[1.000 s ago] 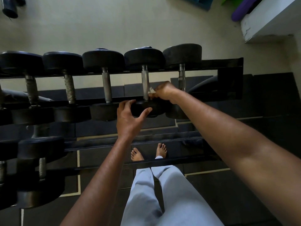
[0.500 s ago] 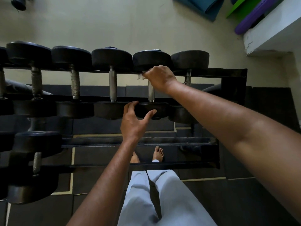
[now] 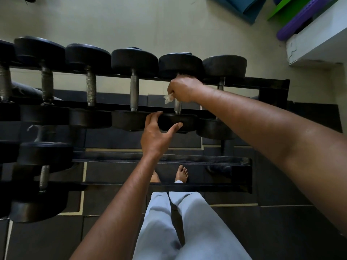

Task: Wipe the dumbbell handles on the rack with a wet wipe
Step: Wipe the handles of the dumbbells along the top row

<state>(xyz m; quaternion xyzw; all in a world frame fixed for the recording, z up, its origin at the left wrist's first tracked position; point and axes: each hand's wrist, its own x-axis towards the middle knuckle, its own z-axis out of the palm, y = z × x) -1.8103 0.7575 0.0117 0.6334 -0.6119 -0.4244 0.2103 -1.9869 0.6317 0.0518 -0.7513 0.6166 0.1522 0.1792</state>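
Observation:
A black rack (image 3: pixel 272 84) carries a row of black dumbbells with metal handles on its top tier. My right hand (image 3: pixel 183 89) is curled round the handle (image 3: pixel 177 107) of the second dumbbell from the right, with a white wet wipe (image 3: pixel 167 98) bunched in the fist and poking out on the left. My left hand (image 3: pixel 157 132) grips the near head (image 3: pixel 185 121) of that same dumbbell, fingers over its top and thumb underneath. Most of this handle is hidden by my right hand.
Other handles (image 3: pixel 134 91) stand bare to the left. Lower tiers hold larger dumbbells (image 3: pixel 43 152) at the left. My bare feet (image 3: pixel 181 173) stand under the rack on dark floor mats. A white shelf (image 3: pixel 315 47) with rolled mats (image 3: pixel 293 25) is at upper right.
My right hand slid with the wipe from the near end of the handle up to the far head, then partway back down. My left hand stayed on the near head.

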